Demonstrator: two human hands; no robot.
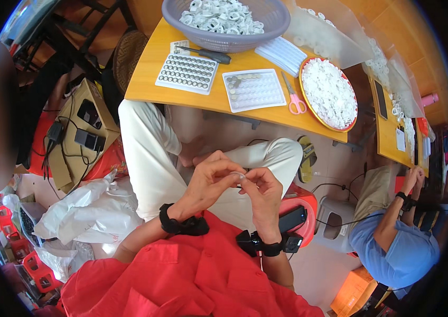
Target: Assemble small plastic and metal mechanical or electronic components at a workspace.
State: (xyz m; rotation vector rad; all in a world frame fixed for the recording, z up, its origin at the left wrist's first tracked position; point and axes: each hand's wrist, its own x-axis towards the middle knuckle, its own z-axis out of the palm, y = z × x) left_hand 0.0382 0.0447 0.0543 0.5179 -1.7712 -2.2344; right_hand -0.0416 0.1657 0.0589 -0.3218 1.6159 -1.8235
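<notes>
My left hand and my right hand meet above my lap, thumbs and fingertips pinched together. Between them is a small whitish piece, mostly covered by the fingers, so its kind is unclear. On the yellow table ahead, a white tray carries rows of silver button cells. Beside it, another white tray has only some pockets filled along its left and far side. A dark-handled screwdriver lies behind the trays, and pink-handled scissors lie to the right.
A grey-purple basket of white ring-like parts stands at the back. At the right edge sits a red-rimmed round plate heaped with small white pieces. Plastic bags and an open carton are left. A co-worker in blue sits right.
</notes>
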